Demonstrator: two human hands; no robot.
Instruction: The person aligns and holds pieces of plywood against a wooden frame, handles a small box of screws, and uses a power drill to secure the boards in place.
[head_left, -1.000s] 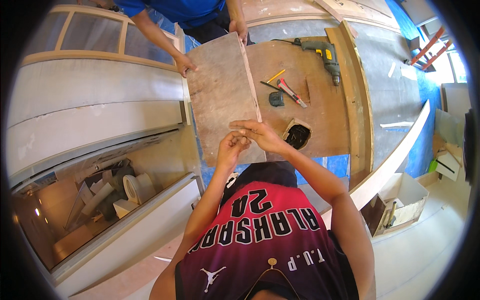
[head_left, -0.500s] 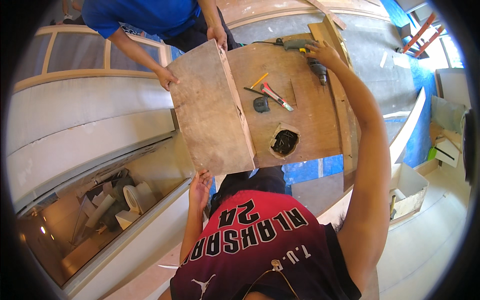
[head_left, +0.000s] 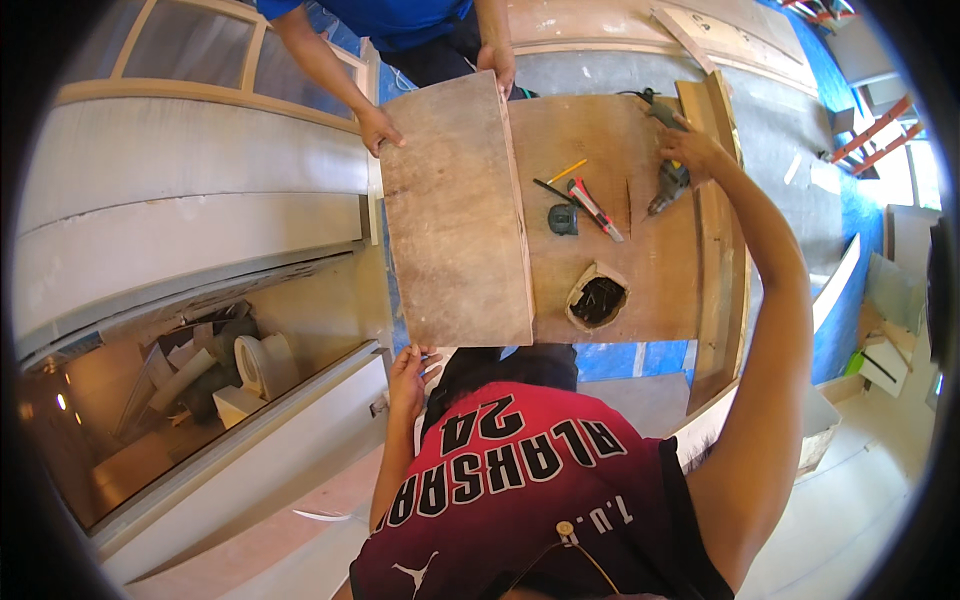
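Observation:
My left hand [head_left: 408,378] is at the near left corner of a plywood panel [head_left: 455,220]. Its fingertips touch or nearly touch the edge, with the fingers apart and not wrapped round it. The panel lies across a larger brown board [head_left: 640,270]. A co-worker's left-side hand [head_left: 380,130] and other hand [head_left: 497,68] hold the panel's far end. On the right, my right hand [head_left: 692,150] is closed on a power drill [head_left: 672,185], its bit toward me. Between them lie a red utility knife [head_left: 595,210], a tape measure [head_left: 563,220] and a yellow pencil [head_left: 568,171].
A rough hole [head_left: 598,300] is cut in the board near me. A wooden beam [head_left: 722,220] runs along its right side. An orange ladder [head_left: 880,140] stands far right. Through an opening at lower left, a white toilet [head_left: 255,370] and scrap pieces show.
The drill has swung so its bit points more toward me and left, with my right hand on it. The panel has turned slightly straighter. The whole view has shifted.

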